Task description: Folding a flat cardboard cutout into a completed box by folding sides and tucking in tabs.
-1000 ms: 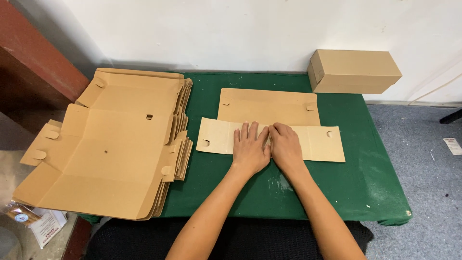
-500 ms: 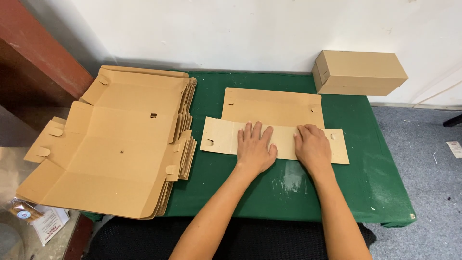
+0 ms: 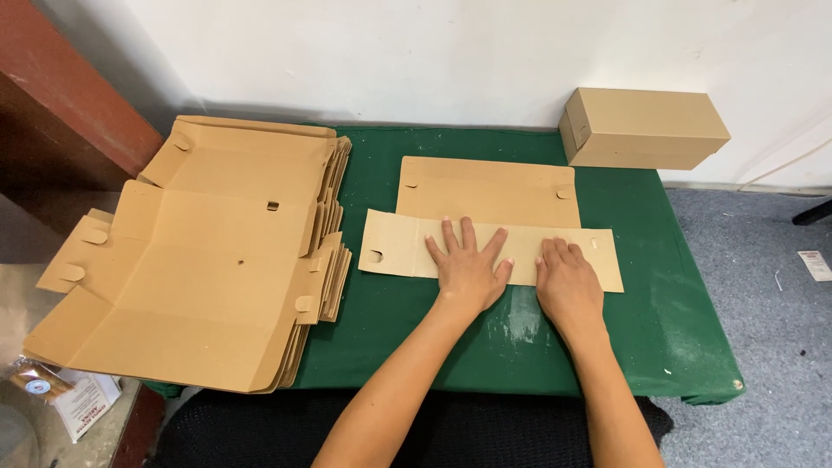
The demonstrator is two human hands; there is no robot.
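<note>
A flat brown cardboard box blank lies on the green table, its near flap folded over toward me. My left hand presses flat on the middle of that folded flap, fingers spread. My right hand presses flat on the flap further right, close to a small slot. Neither hand grips anything.
A thick stack of unfolded cardboard blanks covers the table's left side and overhangs its edge. An assembled brown box stands at the far right corner against the white wall. A paper packet lies on the floor at lower left.
My right hand has slid to the right along the folded flap, away from my left hand. My left hand has stayed at the flap's middle.
</note>
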